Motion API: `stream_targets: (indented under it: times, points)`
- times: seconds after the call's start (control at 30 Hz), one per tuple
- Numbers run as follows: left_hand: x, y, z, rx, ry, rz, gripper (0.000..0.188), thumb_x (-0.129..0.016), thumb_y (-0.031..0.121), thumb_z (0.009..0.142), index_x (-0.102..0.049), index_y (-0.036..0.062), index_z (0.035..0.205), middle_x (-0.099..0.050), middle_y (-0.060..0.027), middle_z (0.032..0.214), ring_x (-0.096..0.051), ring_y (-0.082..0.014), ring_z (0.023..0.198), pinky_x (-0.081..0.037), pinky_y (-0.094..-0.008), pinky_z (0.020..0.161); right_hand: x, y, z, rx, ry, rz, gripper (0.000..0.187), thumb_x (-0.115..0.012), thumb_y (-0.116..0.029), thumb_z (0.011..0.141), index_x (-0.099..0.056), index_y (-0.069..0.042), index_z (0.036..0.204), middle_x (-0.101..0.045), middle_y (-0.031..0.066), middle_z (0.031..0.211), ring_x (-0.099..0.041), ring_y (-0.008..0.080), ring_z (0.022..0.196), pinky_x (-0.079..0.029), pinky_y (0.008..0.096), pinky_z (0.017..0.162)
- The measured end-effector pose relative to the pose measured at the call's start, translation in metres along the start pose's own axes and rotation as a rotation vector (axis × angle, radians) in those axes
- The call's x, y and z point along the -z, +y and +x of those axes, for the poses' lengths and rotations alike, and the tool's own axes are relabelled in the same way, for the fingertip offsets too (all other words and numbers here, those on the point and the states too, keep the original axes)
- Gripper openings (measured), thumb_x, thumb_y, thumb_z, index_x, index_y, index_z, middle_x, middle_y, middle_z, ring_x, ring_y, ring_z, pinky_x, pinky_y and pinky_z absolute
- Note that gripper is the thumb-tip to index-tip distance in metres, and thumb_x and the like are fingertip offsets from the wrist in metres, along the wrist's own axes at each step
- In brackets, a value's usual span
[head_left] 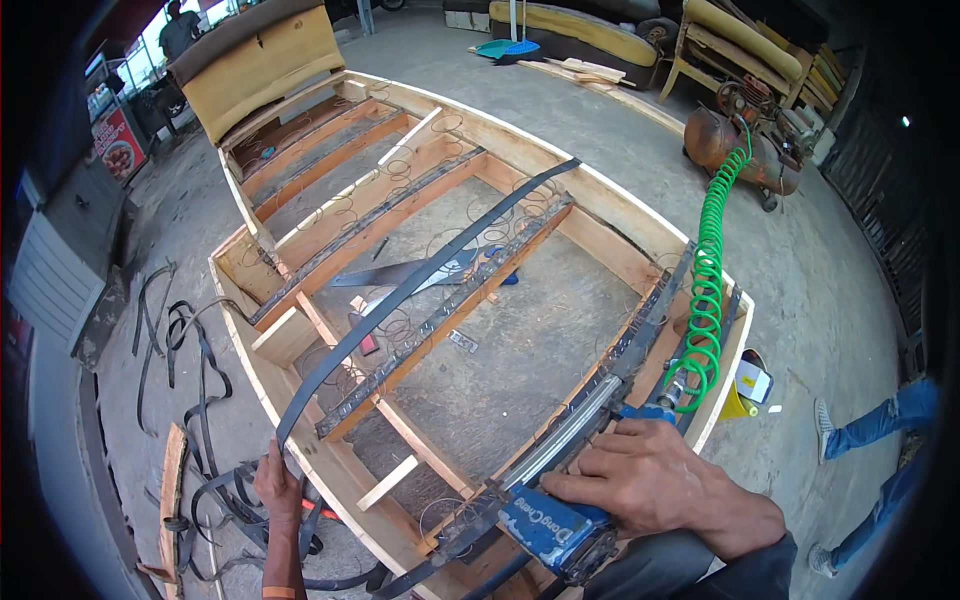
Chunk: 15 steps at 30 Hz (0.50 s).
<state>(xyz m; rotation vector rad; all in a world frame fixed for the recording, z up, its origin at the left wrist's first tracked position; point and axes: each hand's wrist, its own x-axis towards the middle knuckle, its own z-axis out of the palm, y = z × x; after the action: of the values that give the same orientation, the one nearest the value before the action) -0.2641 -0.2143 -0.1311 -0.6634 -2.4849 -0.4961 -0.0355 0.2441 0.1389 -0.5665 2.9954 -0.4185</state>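
A black webbing strap (400,290) runs taut across a wooden furniture frame (610,218), from its far right rail to its near left rail. At the near left rail my left hand (277,485) is closed on the strap's lower end. My right hand (650,475) is closed over a blue air stapler (555,530) with a long grey magazine, which lies over the frame's near right part. My palm and fingers cover part of the tool. A green coiled air hose (706,290) joins the stapler. Thin wire springs (450,122) stand along the wooden slats.
The hose leads to a rusty compressor (712,135) at the back right. Loose black straps (205,400) and a wood strip (173,490) lie on the left floor. A padded yellow back panel (270,70) stands at the far end. Another person's legs (880,430) show at right.
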Motion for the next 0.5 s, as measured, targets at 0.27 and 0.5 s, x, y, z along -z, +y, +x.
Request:
stream_targets:
  times: [0.27,0.5]
  points:
    - [0.009,0.019,0.013,0.027,-0.119,-0.066,0.062,-0.053,-0.011,0.087,-0.052,0.0007,0.148,-0.053,-0.0184,0.089,-0.056,-0.0354,0.08,-0.047,-0.0444,0.072,0.003,0.0,-0.012,0.149,-0.065,0.151,0.037,-0.072,-0.022,0.078,-0.064,-0.008,0.111,-0.066,0.0086,0.083,-0.07,0.0252,0.083,-0.054,0.0385,0.07]
    - [0.032,0.036,0.037,-0.014,-0.203,0.009,0.06,-0.055,-0.006,0.089,-0.052,0.0023,0.148,-0.05,-0.0173,0.094,-0.049,-0.0341,0.092,-0.041,-0.0458,0.088,0.001,-0.002,-0.016,0.146,-0.055,0.133,0.039,-0.074,-0.022,0.077,-0.066,-0.007,0.112,-0.07,0.0123,0.091,-0.071,0.0273,0.088,-0.056,0.0402,0.076]
